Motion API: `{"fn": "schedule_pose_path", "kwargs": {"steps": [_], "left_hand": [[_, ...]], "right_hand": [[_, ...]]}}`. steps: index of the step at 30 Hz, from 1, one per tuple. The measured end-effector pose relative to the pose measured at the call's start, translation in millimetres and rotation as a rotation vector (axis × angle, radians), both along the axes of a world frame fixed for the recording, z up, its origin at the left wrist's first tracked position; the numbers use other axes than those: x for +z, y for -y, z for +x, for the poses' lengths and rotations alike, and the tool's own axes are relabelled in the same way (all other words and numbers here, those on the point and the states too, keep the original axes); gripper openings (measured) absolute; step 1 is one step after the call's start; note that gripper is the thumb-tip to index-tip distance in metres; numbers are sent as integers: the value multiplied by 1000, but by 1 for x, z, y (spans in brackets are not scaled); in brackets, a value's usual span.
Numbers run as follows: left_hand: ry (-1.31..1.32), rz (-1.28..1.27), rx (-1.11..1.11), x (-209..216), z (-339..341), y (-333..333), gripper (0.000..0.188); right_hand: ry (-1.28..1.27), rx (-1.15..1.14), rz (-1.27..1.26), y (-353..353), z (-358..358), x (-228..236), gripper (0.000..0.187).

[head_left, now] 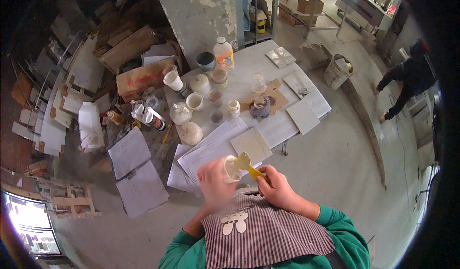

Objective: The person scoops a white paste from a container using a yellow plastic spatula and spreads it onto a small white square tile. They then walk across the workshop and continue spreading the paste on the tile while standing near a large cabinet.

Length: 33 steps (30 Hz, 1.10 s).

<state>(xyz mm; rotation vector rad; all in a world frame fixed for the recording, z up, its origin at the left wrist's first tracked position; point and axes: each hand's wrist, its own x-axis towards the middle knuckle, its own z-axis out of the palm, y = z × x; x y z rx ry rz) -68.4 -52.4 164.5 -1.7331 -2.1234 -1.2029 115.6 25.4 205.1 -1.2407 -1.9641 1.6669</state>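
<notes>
My left hand (pixel 215 179), somewhat blurred, is wrapped round a small whitish cup (pixel 232 170) just over the near edge of the table. Between the fingers and thumb of my right hand (pixel 279 189) is the handle of a yellow spoon (pixel 256 173). Pale, creamy material coats the spoon's head, which is at the cup's rim; whether it touches the rim I cannot tell. Below the spoon, a square tile (pixel 251 145) with a pale, smeared surface lies partly over loose paper sheets (pixel 211 149).
On the table (pixel 268 80) stand several tubs and jars, a white bottle (pixel 223 53), a dark bowl (pixel 206 61) and a grey-stained pot (pixel 260 107) on cardboard. More tiles (pixel 303 116) lie to the right. A bucket (pixel 338 72) stands beyond; another person (pixel 409 75) is at far right.
</notes>
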Motion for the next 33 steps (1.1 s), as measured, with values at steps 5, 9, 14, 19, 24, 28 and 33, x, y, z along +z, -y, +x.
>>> {"fn": "schedule_pose_path", "kwargs": {"steps": [5,9,14,19,24,28,33], "left_hand": [[118,-49,-21,-2,1,-2,69],[156,-72,-30,-1,1,-3,69],[266,-164,-60,1,0,-3,69],[456,-261,-135,5,-5,-5,69],[559,-329,-216,12,-10,-6,66],[606,-346,-242,17,-11,-6,66],[622,-324,-292,17,-15,-6,68]], "right_hand": [[-4,19,164,-1,-1,4,27],[8,29,210,-4,-1,9,26],[10,54,278,-7,0,13,25],[17,85,384,-12,0,9,23],[35,139,467,-17,1,9,22],[30,152,521,-18,1,9,21],[-32,196,582,-22,-2,11,23]]}}
